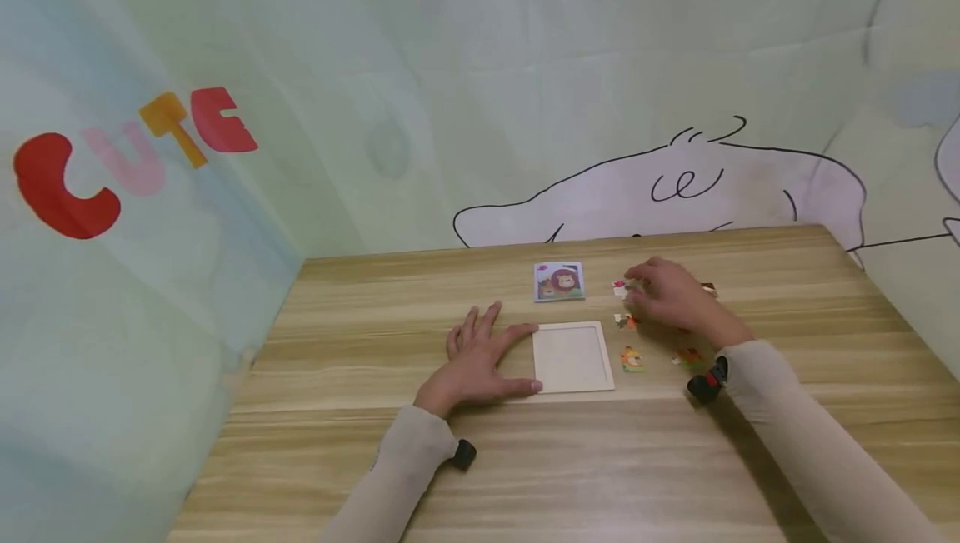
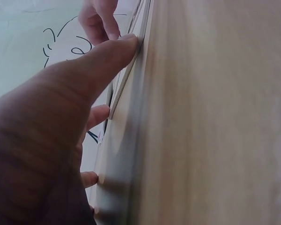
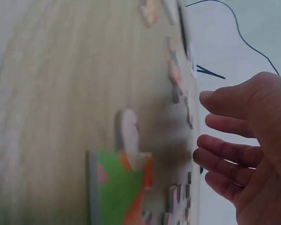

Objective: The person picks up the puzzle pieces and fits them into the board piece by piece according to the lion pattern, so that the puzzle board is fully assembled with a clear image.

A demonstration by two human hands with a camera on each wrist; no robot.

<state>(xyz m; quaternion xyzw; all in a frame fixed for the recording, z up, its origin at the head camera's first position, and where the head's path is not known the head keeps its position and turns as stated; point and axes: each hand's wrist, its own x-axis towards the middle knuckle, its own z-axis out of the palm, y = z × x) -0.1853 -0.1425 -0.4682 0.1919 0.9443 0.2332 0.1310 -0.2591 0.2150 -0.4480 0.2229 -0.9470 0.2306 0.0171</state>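
A square, light wooden puzzle tray [image 1: 573,386] lies on the table with its recess bare. My left hand [image 1: 480,364] rests at its left side, thumb and index finger touching the edge, other fingers spread. My right hand [image 1: 671,297] hovers over the puzzle pieces at the right, its fingers slightly bent and apart. Nearest its fingertips lies a pink and white piece [image 1: 619,286]. Below are an orange and dark piece [image 1: 626,321] and a yellow-orange piece [image 1: 632,359]. In the right wrist view nothing is between the fingers, and a green and orange piece [image 3: 114,187] lies close by.
A picture card [image 1: 558,282] with a lion lies behind the tray. More pieces, such as a brown one [image 1: 709,288] and an orange-green one [image 1: 688,357], lie around the right forearm. The wooden table [image 1: 525,468] meets a printed cloth backdrop behind.
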